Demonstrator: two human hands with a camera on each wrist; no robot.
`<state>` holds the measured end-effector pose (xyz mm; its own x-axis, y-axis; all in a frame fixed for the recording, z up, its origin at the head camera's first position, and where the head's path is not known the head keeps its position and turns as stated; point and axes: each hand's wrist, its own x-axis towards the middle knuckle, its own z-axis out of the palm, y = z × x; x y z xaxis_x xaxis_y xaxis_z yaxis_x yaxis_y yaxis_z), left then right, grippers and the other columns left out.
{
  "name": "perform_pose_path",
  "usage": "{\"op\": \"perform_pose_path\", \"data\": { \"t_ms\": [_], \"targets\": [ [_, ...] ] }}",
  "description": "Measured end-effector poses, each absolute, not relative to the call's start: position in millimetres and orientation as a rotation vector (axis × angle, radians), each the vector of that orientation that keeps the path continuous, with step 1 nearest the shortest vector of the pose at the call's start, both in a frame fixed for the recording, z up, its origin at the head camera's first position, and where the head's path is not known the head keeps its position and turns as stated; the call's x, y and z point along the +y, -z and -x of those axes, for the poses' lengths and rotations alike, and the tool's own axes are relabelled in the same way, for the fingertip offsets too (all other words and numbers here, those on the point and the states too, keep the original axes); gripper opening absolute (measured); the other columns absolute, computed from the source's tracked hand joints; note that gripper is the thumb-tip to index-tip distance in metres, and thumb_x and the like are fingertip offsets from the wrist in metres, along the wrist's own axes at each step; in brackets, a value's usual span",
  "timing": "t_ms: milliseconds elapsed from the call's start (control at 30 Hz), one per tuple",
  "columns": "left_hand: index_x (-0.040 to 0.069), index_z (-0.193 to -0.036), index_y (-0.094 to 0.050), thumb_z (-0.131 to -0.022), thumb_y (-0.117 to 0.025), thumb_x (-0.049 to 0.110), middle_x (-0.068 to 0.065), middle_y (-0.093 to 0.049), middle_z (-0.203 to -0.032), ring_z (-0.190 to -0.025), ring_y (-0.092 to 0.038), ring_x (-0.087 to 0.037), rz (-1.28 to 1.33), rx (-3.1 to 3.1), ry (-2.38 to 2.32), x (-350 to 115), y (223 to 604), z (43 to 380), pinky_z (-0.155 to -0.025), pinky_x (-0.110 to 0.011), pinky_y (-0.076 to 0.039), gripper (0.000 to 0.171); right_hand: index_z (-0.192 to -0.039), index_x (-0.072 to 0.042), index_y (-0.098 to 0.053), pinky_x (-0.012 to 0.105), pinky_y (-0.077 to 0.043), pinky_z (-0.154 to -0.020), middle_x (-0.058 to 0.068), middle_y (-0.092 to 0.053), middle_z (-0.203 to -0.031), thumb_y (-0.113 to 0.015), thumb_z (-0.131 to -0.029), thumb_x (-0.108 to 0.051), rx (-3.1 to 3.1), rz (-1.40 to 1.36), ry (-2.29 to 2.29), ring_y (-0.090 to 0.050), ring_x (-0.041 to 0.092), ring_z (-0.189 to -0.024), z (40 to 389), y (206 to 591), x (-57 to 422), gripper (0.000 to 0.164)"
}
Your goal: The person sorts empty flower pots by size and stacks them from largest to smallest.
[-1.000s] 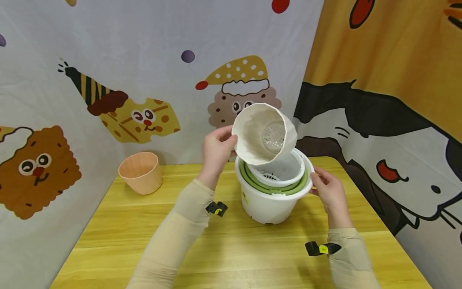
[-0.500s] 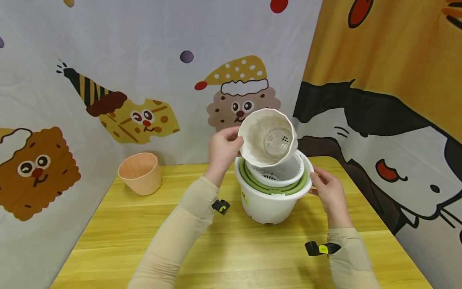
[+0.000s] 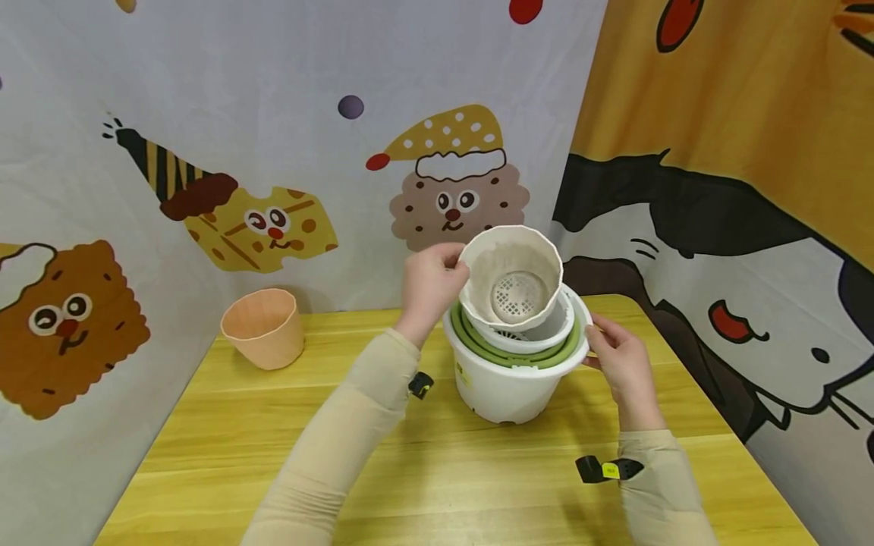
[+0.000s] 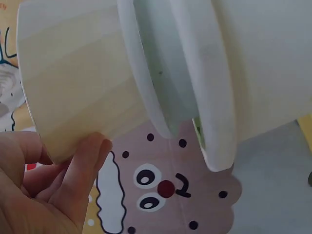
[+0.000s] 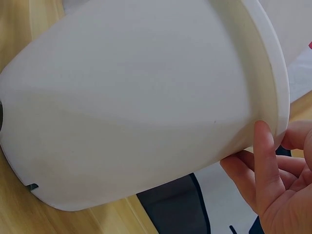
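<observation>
My left hand [image 3: 433,288] pinches the rim of a cream faceted flowerpot [image 3: 512,254] with a perforated base. In the head view this pot tilts with its mouth toward me, its lower part over the mouth of a white inner pot [image 3: 556,326]. That inner pot sits within green pots [image 3: 478,345], all nested in a large white flowerpot [image 3: 505,394] on the table. My right hand [image 3: 623,362] grips the large pot's rim on its right side, thumb and fingers on either side of the rim in the right wrist view. In the left wrist view, the cream pot's side [image 4: 83,73] reaches the nested rims.
A peach flowerpot [image 3: 269,337] stands upright at the back left of the wooden table [image 3: 478,485]. A cartoon-printed curtain [image 3: 273,91] hangs close behind the table, and another printed one [image 3: 751,250] runs along its right side.
My left hand has brought the cream flowerpot down and slightly right, closer into the nested pots, and its tilt has lessened. My right hand stays on the large pot's rim.
</observation>
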<state>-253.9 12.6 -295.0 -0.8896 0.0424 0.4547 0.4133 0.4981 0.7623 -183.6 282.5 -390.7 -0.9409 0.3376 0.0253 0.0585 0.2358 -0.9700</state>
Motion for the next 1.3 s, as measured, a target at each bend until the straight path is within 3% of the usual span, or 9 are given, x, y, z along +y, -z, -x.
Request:
{"op": "perform_pose_path", "data": {
  "t_ms": [233,833,1033,1300],
  "targets": [
    [0.011,-0.096,-0.078,-0.086,-0.062,0.004,0.002,-0.071,-0.082,-0.072,-0.060,-0.011,0.453,-2.407,1.210,16.4,292.3,252.6,-0.062,-0.023,-0.051,0.020,-0.145,0.001,-0.047,0.020,-0.057,-0.066,0.021,-0.054,-0.125,-0.054,-0.102,-0.022,-2.275,0.370,-1.784,-0.059,-0.001,-0.081,183.7,390.2,282.1,0.048],
    [0.007,-0.109,-0.075,-0.088,-0.065,0.009,-0.002,-0.071,-0.082,-0.072,-0.062,-0.014,0.424,-2.563,1.058,27.9,304.0,258.3,-0.062,-0.024,-0.053,0.024,-0.145,0.001,-0.047,0.020,-0.057,-0.066,0.022,-0.054,-0.126,-0.054,-0.102,-0.022,-2.277,0.364,-1.800,-0.060,-0.001,-0.081,183.9,390.2,281.0,0.049],
    [0.006,-0.110,-0.075,-0.089,-0.064,0.010,-0.004,-0.073,-0.090,-0.075,-0.064,-0.015,0.462,-2.624,0.937,32.3,311.8,256.1,-0.065,-0.028,-0.054,0.024,-0.145,0.001,-0.047,0.020,-0.057,-0.066,0.019,-0.056,-0.122,-0.053,-0.102,-0.021,-2.273,0.362,-1.804,-0.060,0.000,-0.081,183.8,389.8,280.9,0.048],
    [0.009,-0.112,-0.076,-0.089,-0.059,0.001,-0.004,-0.073,-0.107,-0.094,-0.067,-0.017,0.457,-2.662,0.867,33.9,315.2,257.0,-0.077,-0.032,-0.055,0.029,-0.144,0.002,-0.047,0.020,-0.056,-0.066,0.015,-0.057,-0.118,-0.053,-0.103,-0.021,-2.260,0.364,-1.801,-0.060,0.000,-0.081,183.0,388.9,281.8,0.048]
  ]
}}
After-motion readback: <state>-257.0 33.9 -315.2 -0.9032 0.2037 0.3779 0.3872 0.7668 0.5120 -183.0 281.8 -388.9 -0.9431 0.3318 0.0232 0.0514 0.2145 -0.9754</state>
